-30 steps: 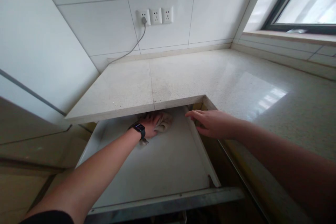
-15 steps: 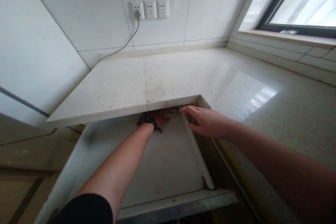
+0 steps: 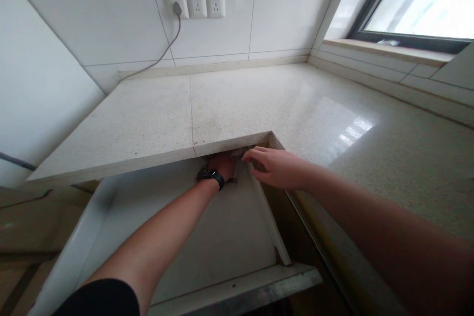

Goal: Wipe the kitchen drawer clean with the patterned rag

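An open white drawer (image 3: 215, 237) juts out below the speckled stone countertop (image 3: 237, 103). My left hand (image 3: 222, 165), with a black watch (image 3: 215, 176) on the wrist, reaches into the back of the drawer under the counter edge. A dark, crumpled cloth-like item (image 3: 202, 173) shows beside it; the left fingers are in shadow and what they hold is hidden. Over the drawer's right side wall, near the inner corner of the counter, my right hand (image 3: 272, 165) hovers with bent fingers apart and nothing in them.
Three wall sockets (image 3: 197, 3) sit on the tiled wall, one with a grey plug (image 3: 177, 8) and cable. A window (image 3: 418, 5) is at the upper right. A white panel (image 3: 40, 69) stands at the left. A dark gap runs right of the drawer.
The whole view has shifted, so the counter and drawer sit further left. The pale cloth that showed by my left hand is now mostly hidden.
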The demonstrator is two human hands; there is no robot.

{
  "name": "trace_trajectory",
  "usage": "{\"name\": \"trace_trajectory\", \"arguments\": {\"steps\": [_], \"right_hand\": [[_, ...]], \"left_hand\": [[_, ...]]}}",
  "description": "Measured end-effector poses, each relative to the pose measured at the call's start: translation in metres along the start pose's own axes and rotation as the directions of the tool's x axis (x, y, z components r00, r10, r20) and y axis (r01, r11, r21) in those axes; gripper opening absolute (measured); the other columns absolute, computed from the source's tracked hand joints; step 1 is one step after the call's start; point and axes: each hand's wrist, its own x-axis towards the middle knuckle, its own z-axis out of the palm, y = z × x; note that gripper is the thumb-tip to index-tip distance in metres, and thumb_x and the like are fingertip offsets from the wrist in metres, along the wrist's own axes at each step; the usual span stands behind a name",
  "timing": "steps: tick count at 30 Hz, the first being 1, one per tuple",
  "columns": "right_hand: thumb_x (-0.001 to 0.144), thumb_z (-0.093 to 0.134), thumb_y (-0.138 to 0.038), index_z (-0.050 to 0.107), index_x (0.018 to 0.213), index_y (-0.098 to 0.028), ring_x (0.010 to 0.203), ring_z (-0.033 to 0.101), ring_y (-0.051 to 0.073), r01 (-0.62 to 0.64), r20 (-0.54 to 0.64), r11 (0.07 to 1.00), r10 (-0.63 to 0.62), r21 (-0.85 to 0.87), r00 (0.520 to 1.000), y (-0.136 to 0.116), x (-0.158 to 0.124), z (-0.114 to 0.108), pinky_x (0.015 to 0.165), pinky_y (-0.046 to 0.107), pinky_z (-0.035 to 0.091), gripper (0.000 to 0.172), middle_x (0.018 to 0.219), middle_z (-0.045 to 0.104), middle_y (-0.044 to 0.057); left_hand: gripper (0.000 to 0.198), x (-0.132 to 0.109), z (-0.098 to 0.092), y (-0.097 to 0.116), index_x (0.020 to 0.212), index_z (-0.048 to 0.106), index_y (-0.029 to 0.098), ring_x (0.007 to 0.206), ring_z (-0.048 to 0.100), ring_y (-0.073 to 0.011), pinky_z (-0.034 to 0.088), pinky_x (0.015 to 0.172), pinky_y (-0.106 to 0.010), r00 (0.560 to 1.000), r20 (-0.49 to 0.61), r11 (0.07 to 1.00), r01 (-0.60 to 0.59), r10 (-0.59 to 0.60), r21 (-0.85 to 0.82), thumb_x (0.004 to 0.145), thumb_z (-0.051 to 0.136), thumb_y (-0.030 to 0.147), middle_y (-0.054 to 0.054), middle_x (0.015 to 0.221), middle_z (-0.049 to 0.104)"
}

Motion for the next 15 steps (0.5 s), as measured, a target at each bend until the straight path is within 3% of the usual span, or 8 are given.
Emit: {"name": "trace_trajectory", "arguments": {"steps": [5, 10, 13, 15], "right_hand": [[0.089, 0.055, -0.03, 0.059, 0.123, -0.025, 0.101, 0.064, 0.023, 0.003, -0.007, 1.0, -0.003, 0.0, 1.0, 0.001, 0.001, 0.001, 0.079, 0.031, 0.044, 0.034, 0.123, 0.066, 0.007], [0.089, 0.054, -0.032, 0.06, 0.122, -0.025, 0.101, 0.065, 0.023, 0.005, 0.014, 1.0, -0.005, -0.013, 1.0, 0.001, 0.0, 0.001, 0.079, 0.031, 0.044, 0.034, 0.124, 0.066, 0.007], [0.088, 0.054, -0.03, 0.061, 0.12, -0.025, 0.1, 0.065, 0.022, 0.01, 0.026, 1.0, -0.01, -0.016, 1.0, 0.001, -0.001, 0.0, 0.077, 0.031, 0.044, 0.033, 0.122, 0.067, 0.006], [0.087, 0.055, -0.03, 0.063, 0.118, -0.025, 0.098, 0.065, 0.022, 0.007, 0.036, 1.0, -0.007, -0.018, 0.999, 0.0, -0.001, -0.001, 0.076, 0.031, 0.044, 0.032, 0.12, 0.068, 0.006]], "left_hand": [[0.055, -0.049, 0.006, 0.007, 0.155, 0.028, 0.033, 0.122, 0.058, -0.0223, 0.047, 0.099, -0.035, 0.993, -0.075, 0.976, -0.104, 0.091, -0.191, 0.1, 0.035, 0.04, -0.001, 0.141, 0.058], [0.062, -0.109, 0.011, 0.01, 0.155, 0.029, 0.033, 0.131, 0.05, -0.0227, 0.04, 0.109, -0.04, 0.96, 0.041, 0.942, -0.261, 0.276, -0.213, 0.095, 0.043, 0.03, -0.003, 0.148, 0.05], [0.069, -0.139, 0.009, 0.008, 0.156, 0.027, 0.036, 0.14, 0.041, -0.0271, 0.032, 0.116, -0.049, 0.902, 0.161, 0.913, -0.379, 0.401, -0.152, 0.091, 0.049, 0.026, -0.005, 0.155, 0.041], [0.071, -0.153, 0.007, 0.007, 0.155, 0.027, 0.04, 0.144, 0.035, -0.0303, 0.026, 0.118, -0.054, 0.822, 0.249, 0.859, -0.493, 0.512, -0.14, 0.09, 0.053, 0.028, -0.005, 0.157, 0.037]]}}
